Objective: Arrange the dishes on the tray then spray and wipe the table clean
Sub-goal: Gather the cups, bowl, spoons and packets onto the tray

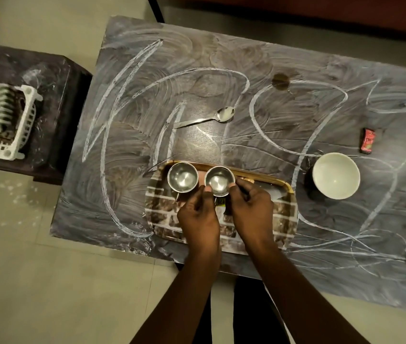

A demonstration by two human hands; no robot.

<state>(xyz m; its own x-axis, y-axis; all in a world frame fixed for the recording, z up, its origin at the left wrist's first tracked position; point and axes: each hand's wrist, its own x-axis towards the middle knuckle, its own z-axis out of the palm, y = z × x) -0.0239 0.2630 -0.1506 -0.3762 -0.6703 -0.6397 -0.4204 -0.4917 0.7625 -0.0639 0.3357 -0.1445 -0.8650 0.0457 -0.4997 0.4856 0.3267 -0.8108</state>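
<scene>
Fingers point(205, 192) of both hands pinch the near rim of the second steel cup point(219, 181), left hand point(199, 219) on one side, right hand point(251, 209) on the other, both closed on it as it sits at the far edge of the tray point(287, 214). Its twin, the first steel cup point(182, 177), stands just left of it on the tray, the two rims nearly touching.

To do this well: set the cup flat, keep a sliver of gap from its neighbour so they don't clink or tip, then let go with both hands together. Leave the right part of the tray free, I'd say, since the white bowl point(336, 175) waits just right of the tray on the table point(346, 244), and the spoon point(212, 117) lies beyond the tray's far edge.

Smeared white streaks cover the table, so wiping is not yet done. A small red packet point(367, 141) lies beyond the bowl, well right of the tray; its print is too small to read. Something labelled peeks between the hands, illegible.
</scene>
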